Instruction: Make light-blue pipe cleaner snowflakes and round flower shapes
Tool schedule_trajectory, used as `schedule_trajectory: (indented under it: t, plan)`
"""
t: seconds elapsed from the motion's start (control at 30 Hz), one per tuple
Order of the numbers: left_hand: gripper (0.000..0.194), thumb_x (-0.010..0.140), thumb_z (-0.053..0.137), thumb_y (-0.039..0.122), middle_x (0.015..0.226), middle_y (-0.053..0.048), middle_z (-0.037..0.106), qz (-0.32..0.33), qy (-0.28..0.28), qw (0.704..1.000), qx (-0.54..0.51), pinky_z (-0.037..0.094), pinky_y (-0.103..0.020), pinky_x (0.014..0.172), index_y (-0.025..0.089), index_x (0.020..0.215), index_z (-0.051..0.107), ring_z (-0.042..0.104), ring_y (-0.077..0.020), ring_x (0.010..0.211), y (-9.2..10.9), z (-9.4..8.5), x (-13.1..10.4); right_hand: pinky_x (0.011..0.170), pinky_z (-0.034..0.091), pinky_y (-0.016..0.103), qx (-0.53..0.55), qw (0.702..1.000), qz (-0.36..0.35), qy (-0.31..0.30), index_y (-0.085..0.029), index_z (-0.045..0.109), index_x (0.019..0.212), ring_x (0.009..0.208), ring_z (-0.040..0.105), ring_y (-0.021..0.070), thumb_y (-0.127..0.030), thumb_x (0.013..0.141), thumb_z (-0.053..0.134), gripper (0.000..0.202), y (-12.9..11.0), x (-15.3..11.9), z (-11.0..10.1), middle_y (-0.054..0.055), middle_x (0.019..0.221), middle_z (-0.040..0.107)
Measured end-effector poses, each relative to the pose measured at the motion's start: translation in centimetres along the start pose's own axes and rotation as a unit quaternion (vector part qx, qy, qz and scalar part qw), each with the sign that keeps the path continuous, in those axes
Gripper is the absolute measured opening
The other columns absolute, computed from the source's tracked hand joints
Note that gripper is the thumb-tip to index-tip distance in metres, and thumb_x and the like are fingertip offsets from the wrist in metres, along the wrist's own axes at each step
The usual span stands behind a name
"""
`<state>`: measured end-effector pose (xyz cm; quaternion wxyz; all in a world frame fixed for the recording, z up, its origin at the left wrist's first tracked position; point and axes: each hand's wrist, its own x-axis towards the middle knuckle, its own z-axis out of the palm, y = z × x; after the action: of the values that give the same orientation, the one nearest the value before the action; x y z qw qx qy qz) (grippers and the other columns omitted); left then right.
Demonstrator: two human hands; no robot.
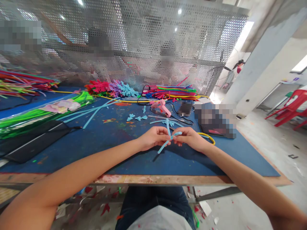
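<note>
Both hands meet above the blue tabletop, right of its middle. My left hand (157,138) pinches a light-blue fuzzy stem (163,147) near where its pieces cross. From the other side, my right hand (187,138) has closed its fingers on the same light-blue stem, close to a bent loop. One straight end points up and another slants down toward the front edge. Just beyond the hands lie more light-blue stems, small twisted light-blue pieces (141,118) and a pink glue gun (161,107).
Bundled stems (172,92) line the back beside a perforated metal screen (144,41). Green stems in plastic (43,111) and a black case (38,140) lie left. A dark flat object (214,123) and yellow cable (209,137) sit right.
</note>
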<state>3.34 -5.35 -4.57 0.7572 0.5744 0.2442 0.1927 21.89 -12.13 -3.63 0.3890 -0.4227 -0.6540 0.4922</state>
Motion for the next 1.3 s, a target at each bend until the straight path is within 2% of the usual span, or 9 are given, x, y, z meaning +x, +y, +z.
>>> schedule_trajectory:
  t: [0.2,0.3,0.43,0.57,0.73,0.9,1.0,1.1,1.3]
  plan:
    - [0.034,0.060,0.076,0.024,0.067,0.000,0.062,-0.053,-0.050,0.996,0.045,0.046,-0.019,0.054,0.012,0.082,0.055,0.058,-0.0078,0.056,0.3,0.4,-0.5,0.053,0.045,0.020,-0.079,0.995,-0.004,-0.052,-0.014,0.064,0.081,0.054,0.052,0.0078,-0.034,0.073,0.063,0.021,-0.1,-0.2,-0.1,-0.001,0.066,0.059]
    - [0.033,0.061,0.075,0.024,0.066,0.001,0.061,-0.018,-0.034,0.997,0.064,0.046,-0.018,0.055,0.013,0.083,0.053,0.058,-0.0074,0.056,0.3,0.3,-0.2,0.050,0.044,0.020,-0.060,0.998,0.015,0.000,-0.013,0.063,0.075,0.052,0.052,0.0075,-0.034,0.069,0.066,0.022,0.4,0.1,0.0,-0.001,0.063,0.059]
    - [0.032,0.060,0.075,0.023,0.063,0.003,0.059,0.058,0.004,0.992,0.111,0.048,-0.021,0.057,0.014,0.076,0.048,0.058,-0.0090,0.057,0.3,0.4,0.2,0.046,0.042,0.019,0.053,0.997,0.045,0.043,-0.015,0.060,0.085,0.050,0.053,0.0075,-0.032,0.068,0.067,0.025,0.7,0.3,0.3,-0.002,0.062,0.060]
    - [0.029,0.062,0.074,0.026,0.066,0.001,0.060,0.114,0.025,0.983,0.142,0.047,-0.021,0.058,0.014,0.076,0.051,0.058,-0.0100,0.059,0.4,0.7,0.1,0.043,0.042,0.018,0.070,0.994,0.022,0.080,-0.014,0.060,0.080,0.048,0.053,0.0081,-0.031,0.067,0.068,0.023,0.6,0.3,0.5,-0.002,0.058,0.059]
    - [0.026,0.066,0.070,0.031,0.073,-0.002,0.065,0.142,0.042,0.982,0.121,0.048,-0.024,0.067,0.013,0.083,0.062,0.062,-0.0124,0.067,0.7,0.9,-0.4,0.050,0.047,0.021,0.149,0.980,-0.019,0.129,-0.016,0.058,0.078,0.053,0.057,0.0090,-0.028,0.067,0.069,0.019,0.2,0.3,0.8,-0.003,0.060,0.059]
    - [0.027,0.059,0.075,0.032,0.067,-0.003,0.065,0.150,0.064,0.982,0.099,0.049,-0.025,0.063,0.013,0.075,0.066,0.063,-0.0144,0.063,0.8,1.1,-0.6,0.052,0.048,0.022,0.198,0.971,-0.030,0.129,-0.016,0.058,0.076,0.054,0.058,0.0094,-0.027,0.066,0.070,0.019,0.2,0.2,1.3,-0.001,0.061,0.061]
    - [0.027,0.059,0.076,0.032,0.062,-0.002,0.064,0.124,0.041,0.990,0.044,0.049,-0.023,0.058,0.012,0.073,0.065,0.061,-0.0125,0.057,0.6,1.1,-0.5,0.053,0.048,0.022,0.198,0.973,-0.033,0.116,-0.015,0.059,0.074,0.054,0.058,0.0093,-0.024,0.066,0.071,0.017,0.3,0.1,1.4,-0.001,0.063,0.062]
    - [0.027,0.060,0.076,0.031,0.063,-0.003,0.065,0.041,-0.012,0.999,-0.024,0.049,-0.022,0.056,0.011,0.071,0.062,0.061,-0.0111,0.056,0.4,0.9,-0.5,0.055,0.050,0.024,0.144,0.986,-0.039,0.071,-0.015,0.059,0.074,0.057,0.059,0.0106,-0.026,0.067,0.071,0.018,0.1,-0.2,1.0,0.000,0.067,0.063]
    - [0.030,0.058,0.078,0.025,0.065,-0.003,0.065,-0.066,-0.054,0.996,-0.007,0.050,-0.021,0.057,0.012,0.075,0.057,0.062,-0.0103,0.058,0.0,0.6,-0.6,0.059,0.051,0.025,-0.039,0.997,-0.058,-0.037,-0.014,0.064,0.080,0.064,0.059,0.0119,-0.036,0.069,0.068,0.025,-0.5,-0.7,-0.3,0.003,0.075,0.061]
